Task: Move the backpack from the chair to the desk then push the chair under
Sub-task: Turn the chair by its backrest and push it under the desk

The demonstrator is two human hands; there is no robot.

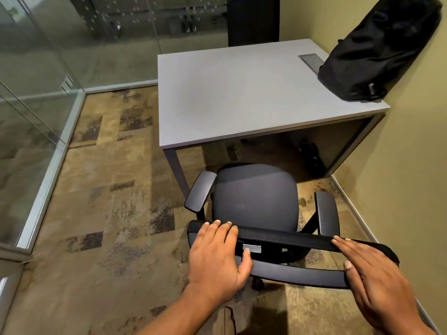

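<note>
A black backpack [377,52] leans against the wall on the right end of the grey desk [242,93]. The black office chair [256,197] stands in front of the desk, its seat empty and its front edge just under the desk's near edge. My left hand [217,257] grips the left part of the chair's backrest top, fingers over the rim and thumb behind. On the right part of the same rim lies my right hand [372,274], with its fingers wrapped over the top.
A second dark chair [252,20] stands behind the desk. Glass partition walls [36,93] close the room on the left and back. A yellow wall [411,165] runs along the right. Patterned carpet [108,201] covers the floor.
</note>
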